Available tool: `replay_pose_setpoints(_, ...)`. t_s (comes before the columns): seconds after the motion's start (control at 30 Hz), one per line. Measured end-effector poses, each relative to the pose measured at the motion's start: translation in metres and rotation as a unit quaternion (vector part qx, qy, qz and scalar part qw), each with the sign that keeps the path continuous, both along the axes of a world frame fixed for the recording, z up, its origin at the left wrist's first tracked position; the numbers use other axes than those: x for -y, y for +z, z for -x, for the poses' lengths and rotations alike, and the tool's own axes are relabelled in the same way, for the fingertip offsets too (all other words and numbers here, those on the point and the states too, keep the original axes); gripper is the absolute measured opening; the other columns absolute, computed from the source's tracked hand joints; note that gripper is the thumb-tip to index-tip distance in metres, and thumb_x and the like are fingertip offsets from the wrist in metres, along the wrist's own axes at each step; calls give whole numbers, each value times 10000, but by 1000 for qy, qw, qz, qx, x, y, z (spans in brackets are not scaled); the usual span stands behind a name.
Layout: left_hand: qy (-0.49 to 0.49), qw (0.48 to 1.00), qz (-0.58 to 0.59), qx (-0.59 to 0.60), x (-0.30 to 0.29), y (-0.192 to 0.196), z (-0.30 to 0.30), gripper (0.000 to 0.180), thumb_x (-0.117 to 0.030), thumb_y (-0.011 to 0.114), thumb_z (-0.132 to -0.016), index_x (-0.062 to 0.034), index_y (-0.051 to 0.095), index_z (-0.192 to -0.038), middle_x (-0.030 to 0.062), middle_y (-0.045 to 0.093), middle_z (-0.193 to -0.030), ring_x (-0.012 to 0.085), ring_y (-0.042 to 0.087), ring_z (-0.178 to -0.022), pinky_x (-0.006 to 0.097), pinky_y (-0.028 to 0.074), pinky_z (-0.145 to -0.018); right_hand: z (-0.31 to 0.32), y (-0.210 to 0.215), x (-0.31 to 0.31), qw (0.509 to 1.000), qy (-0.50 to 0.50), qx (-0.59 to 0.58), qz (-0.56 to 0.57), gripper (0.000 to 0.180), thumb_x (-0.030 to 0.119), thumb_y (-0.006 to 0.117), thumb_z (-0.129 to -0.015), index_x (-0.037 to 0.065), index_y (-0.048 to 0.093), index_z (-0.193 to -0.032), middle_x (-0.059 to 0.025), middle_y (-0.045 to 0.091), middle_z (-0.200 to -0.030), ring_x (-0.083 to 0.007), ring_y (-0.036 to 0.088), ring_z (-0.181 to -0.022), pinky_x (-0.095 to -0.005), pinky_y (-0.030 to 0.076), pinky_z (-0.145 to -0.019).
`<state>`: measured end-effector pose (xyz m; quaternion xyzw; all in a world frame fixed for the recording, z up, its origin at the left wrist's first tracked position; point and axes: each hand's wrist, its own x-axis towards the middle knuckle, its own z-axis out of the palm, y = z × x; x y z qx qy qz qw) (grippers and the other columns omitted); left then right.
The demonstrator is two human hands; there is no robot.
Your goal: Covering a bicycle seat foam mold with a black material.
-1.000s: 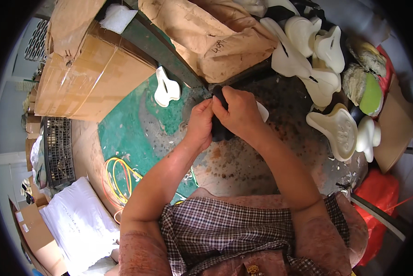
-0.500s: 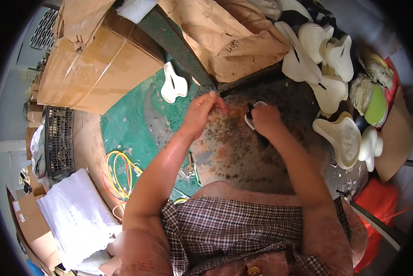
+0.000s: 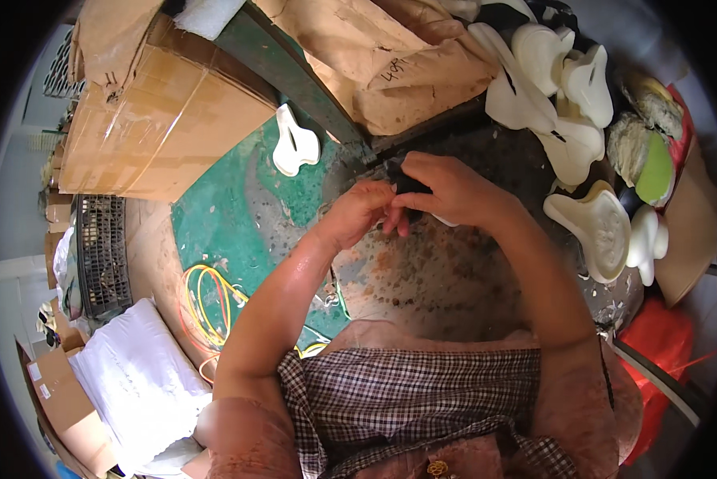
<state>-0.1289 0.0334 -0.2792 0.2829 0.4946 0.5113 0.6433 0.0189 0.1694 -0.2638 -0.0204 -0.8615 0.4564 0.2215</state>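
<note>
black piece [image 3: 408, 185] sits between the person's two hands, over the worn work surface [image 3: 422, 279], just in front of the lower end of a green beam [image 3: 303, 76]. the right hand [image 3: 458, 190] is closed on it, thumb on the near side and forefinger along the far side, with the back of the hand turned up. the left hand [image 3: 357, 211] meets it from the other side, fingers curled and their tips touching or almost touching the right thumb; whether they pinch the black piece i cannot tell, as the fingers overlap there. a white edge [image 3: 446, 221] shows just below the right hand, most of it hidden. a white saddle-shaped piece [image 3: 296, 145] with a dark slot lies flat on the green part of the surface, beyond the left hand, near a large cardboard box [image 3: 167, 128]. past the hands a crumpled brown paper sack [image 3: 422, 92] rests beside the beam. to the right are heaped white saddle shapes [image 3: 522, 100], and nearer, a cream shell [image 3: 602, 239]. yellow and orange cords [image 3: 203, 311] lie coiled at the left, and checked cloth [image 3: 422, 391] covers the person's lap.
</note>
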Motion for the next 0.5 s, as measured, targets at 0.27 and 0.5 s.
replay_pose_setpoints(0.27,-171,982,-29,71,5,19,3,431,-316,535,-893,-21,554,-578,79,517,-516,236,617,-659,293,422,-600,-3,-5,-2,980,150,71,106,333,288,618,-866,-2,543,-722,-51,528,-615,-122,516,-581,-314,418,-541)
replay_pose_setpoints(0.5,-105,991,-17,82,7,21,0,434,-338,519,-913,-31,554,-609,68,523,-541,231,612,-654,293,440,-635,-14,5,12,902,85,67,418,240,247,590,-897,8,607,-881,35,599,-755,-47,504,-687,-238,437,-606)
